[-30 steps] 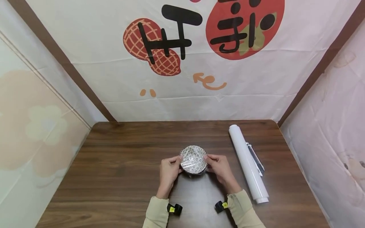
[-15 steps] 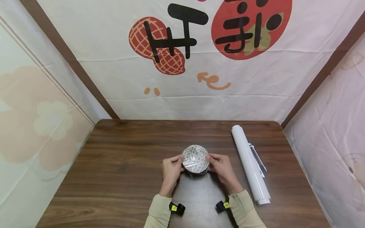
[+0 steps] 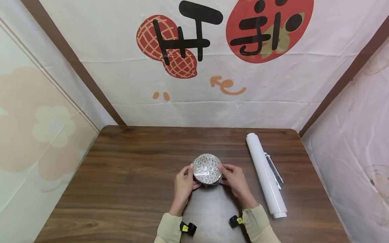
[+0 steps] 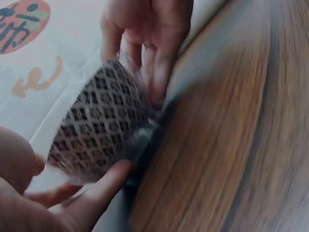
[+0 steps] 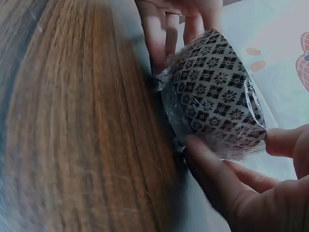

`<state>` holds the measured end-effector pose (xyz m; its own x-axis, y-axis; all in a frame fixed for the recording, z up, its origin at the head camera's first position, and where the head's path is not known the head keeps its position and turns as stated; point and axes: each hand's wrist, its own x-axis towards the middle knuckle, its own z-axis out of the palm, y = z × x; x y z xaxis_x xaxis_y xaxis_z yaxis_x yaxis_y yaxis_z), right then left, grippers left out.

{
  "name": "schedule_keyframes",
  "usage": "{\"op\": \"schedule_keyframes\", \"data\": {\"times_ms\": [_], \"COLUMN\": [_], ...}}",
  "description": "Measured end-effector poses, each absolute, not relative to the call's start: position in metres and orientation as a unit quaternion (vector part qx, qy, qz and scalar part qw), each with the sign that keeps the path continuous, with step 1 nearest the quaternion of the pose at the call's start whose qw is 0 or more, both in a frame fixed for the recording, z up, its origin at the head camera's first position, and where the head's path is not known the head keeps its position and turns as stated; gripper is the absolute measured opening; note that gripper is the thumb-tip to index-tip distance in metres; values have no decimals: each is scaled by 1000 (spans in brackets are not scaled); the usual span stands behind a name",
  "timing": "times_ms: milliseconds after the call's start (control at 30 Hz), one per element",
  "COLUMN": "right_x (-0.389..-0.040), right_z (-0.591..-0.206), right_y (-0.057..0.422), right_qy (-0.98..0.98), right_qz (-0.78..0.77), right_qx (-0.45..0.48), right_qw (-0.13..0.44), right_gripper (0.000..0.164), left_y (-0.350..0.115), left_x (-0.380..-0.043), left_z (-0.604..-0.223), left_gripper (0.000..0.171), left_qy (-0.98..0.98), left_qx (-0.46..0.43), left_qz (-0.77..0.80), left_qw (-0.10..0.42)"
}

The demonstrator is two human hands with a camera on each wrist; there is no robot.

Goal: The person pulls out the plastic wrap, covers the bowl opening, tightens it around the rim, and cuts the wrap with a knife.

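Note:
A small bowl (image 3: 207, 168) with a dark floral diamond pattern sits near the middle of the table, covered in clear cling film. The film (image 5: 176, 113) bunches up around its foot. My left hand (image 3: 183, 185) grips the bowl's left side, thumb at the rim and fingers lower down toward the base. On the opposite side my right hand (image 3: 235, 182) holds it the same way. In the left wrist view the patterned wall of the bowl (image 4: 99, 121) stands between both hands, its foot close over the wood.
A white roll of cling film (image 3: 266, 175) lies lengthwise on the right of the brown wooden table (image 3: 136, 175). Just beyond it is a utility knife (image 3: 274, 170). Printed white cloth (image 3: 188, 113) hangs behind and at both sides.
My left hand's fingers have shifted lower and further under the bowl. The right hand keeps its hold, and the head view has moved slightly.

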<state>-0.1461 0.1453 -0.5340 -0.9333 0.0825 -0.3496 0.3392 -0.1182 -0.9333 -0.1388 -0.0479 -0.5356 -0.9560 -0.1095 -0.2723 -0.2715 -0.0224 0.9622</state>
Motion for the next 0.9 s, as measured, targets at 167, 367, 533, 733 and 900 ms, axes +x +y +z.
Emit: {"op": "schedule_keyframes", "data": {"times_ms": [167, 367, 533, 733, 900], "right_x": [-146, -149, -147, -147, -147], "right_z": [-539, -540, -540, -539, -534], "right_y": [144, 144, 141, 139, 137], "right_qy": [636, 626, 622, 630, 639], "right_qz": [-748, -756, -759, -754, -746], "right_qx": [162, 163, 159, 169, 175], "right_qw": [101, 102, 109, 81, 68], "right_gripper": [40, 43, 42, 39, 34], "left_y": [-47, -43, -42, -39, -35], "left_x": [-132, -130, -128, -130, -130], "left_z": [-534, -535, -537, -538, -537], "left_gripper": [45, 47, 46, 47, 48], "left_qy": [621, 590, 584, 574, 560], "left_qx": [-137, -127, -153, -171, -187], "left_qz": [763, 791, 794, 799, 806], "left_qw": [114, 106, 74, 51, 31]}}
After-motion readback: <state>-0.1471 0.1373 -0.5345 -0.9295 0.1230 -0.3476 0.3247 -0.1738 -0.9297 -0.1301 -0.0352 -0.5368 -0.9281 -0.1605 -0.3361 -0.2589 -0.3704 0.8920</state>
